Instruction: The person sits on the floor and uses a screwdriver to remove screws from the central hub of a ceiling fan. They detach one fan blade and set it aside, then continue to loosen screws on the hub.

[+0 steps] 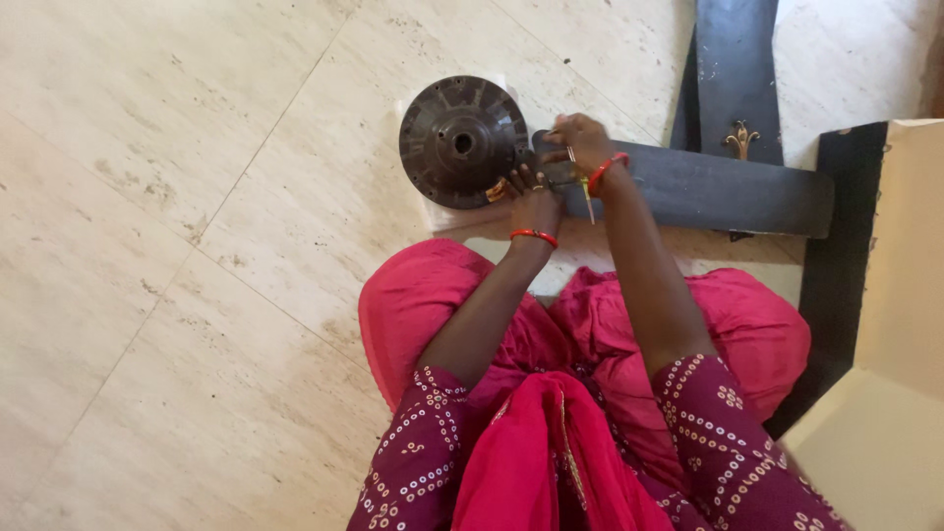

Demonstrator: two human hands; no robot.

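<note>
You see the scene in soft, even daylight with no harsh glare. The pale floor (197, 295) looks bright, close to washed out at the top. Shadows stay faint and short under the dark fan motor (460, 141). Focus is fair; fine detail around your fingers smears slightly.

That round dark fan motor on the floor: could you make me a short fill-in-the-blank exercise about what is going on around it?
1. The round fan motor rests on a ____ pad on the tiled floor.
2. The left hand and right hand meet where a long dark ____ joins the motor.
3. Each wrist wears a ____ bangle.
4. The right hand holds a thin tool with a ____ handle.

Missing words: white; blade; red; yellow
</note>
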